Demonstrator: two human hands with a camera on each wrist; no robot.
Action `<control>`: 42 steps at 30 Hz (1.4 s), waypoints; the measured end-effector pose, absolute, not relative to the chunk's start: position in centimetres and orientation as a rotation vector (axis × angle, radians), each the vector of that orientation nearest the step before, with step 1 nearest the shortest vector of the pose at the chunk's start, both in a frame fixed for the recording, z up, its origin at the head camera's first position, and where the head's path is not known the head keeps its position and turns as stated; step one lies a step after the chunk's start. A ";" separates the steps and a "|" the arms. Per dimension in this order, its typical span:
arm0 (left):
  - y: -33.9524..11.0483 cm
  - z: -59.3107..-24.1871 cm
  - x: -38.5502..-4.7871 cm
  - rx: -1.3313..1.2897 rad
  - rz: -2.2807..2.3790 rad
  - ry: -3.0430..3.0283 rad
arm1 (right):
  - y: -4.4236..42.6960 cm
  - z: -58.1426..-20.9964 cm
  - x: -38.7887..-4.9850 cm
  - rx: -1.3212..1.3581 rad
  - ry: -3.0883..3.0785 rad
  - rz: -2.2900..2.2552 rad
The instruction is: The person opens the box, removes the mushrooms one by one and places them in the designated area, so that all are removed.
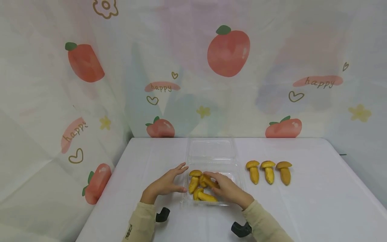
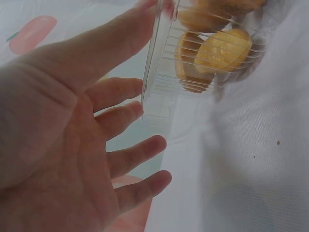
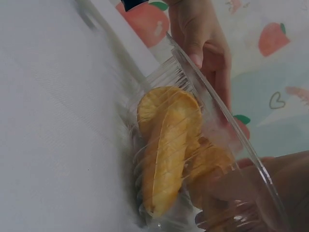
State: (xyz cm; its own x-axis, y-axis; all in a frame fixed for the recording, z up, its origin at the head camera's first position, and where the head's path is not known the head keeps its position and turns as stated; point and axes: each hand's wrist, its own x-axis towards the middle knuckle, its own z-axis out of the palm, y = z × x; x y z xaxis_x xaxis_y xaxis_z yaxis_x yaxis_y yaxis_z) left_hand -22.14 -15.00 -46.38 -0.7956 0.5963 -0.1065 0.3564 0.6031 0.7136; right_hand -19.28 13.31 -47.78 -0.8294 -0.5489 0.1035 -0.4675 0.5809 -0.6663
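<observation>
A clear plastic clamshell box (image 1: 225,202) stands on the table with its lid (image 1: 211,149) folded back. Inside lie yellow-brown mushrooms: one upright at the left (image 1: 194,182), another on its side at the front (image 1: 207,196). My right hand (image 1: 231,191) reaches into the box and holds a third mushroom (image 1: 208,181), tilted beside the left one; the box wall partly blurs those fingertips in the right wrist view. At the box's left side is my left hand (image 1: 164,183), fingers spread and thumb near the rim; its palm (image 2: 63,145) holds nothing.
Right of the box, three more mushrooms stand in a row: left (image 1: 253,172), middle (image 1: 268,172) and right (image 1: 284,173). A white cloth covers the table (image 1: 314,208). Behind and to the left hangs a printed curtain (image 1: 193,60). Black wrist-camera parts (image 1: 241,230) show under the sleeves.
</observation>
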 end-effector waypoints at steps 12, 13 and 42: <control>-14.9 -46.4 -22.0 0.750 0.993 2.507 | 15.1 -46.3 -18.8 -0.756 2.807 -1.157; -14.9 -46.4 -22.0 0.747 0.993 2.507 | 15.2 -46.3 -18.7 -0.758 2.806 -1.167; -14.8 -46.3 -21.9 0.761 0.990 2.516 | 18.9 -45.8 -17.9 -0.589 2.861 -1.345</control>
